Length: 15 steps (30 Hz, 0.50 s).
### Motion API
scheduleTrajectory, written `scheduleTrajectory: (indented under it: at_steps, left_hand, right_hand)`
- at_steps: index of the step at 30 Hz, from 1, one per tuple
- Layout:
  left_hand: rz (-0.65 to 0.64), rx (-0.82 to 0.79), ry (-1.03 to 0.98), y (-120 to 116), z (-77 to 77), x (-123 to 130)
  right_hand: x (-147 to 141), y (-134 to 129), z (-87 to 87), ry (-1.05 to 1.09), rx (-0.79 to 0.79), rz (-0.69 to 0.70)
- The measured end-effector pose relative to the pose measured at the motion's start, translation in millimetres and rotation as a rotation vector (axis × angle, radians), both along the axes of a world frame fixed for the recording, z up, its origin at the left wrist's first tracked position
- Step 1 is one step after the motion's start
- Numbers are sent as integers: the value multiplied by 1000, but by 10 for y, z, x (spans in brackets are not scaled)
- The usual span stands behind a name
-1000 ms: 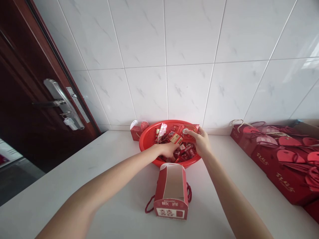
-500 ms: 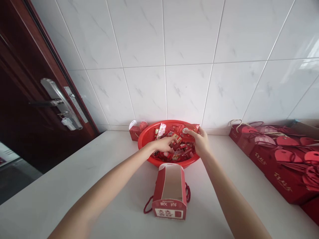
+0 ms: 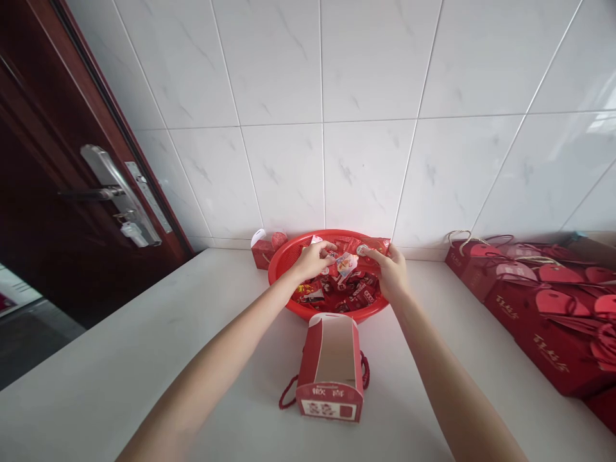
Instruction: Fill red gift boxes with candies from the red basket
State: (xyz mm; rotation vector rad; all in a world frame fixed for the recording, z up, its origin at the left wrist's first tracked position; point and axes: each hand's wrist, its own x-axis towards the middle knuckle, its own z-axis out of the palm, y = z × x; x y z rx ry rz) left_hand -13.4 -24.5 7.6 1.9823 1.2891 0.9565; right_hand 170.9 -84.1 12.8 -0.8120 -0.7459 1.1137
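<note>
A red plastic basket on the white counter holds many wrapped candies. Over its left side, my left hand has its fingers curled, with a white and orange wrapped candy at the fingertips, seemingly pinched. At the right rim, my right hand grips a red candy packet between thumb and fingers, above the basket. In front of the basket stands a red and white gift box, its top open and dark red cord handles at both sides.
A small red box stands behind the basket at left, by the tiled wall. Rows of dark red gift boxes line the counter's right side. A brown door with a metal handle is at left.
My left hand has lifted and drawn back slightly from the candies, and a white and orange candy now shows at its fingertips. My right hand still holds the red packet.
</note>
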Motion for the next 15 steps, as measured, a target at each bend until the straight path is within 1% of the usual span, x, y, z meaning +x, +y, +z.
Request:
scheduleTrajectory:
  at_steps: [5, 9, 12, 15]
  left_hand:
    - [32, 62, -55, 8, 29, 17]
    - [53, 62, -79, 16, 37, 15]
    - [50, 51, -92, 1, 45, 17]
    - [35, 41, -108, -28, 62, 29]
  right_hand:
    - [4, 12, -16, 32, 9, -43]
    - [5, 11, -7, 70, 6, -50]
    - [17, 19, 5, 89, -21, -11]
    - [41, 32, 16, 99, -84, 85]
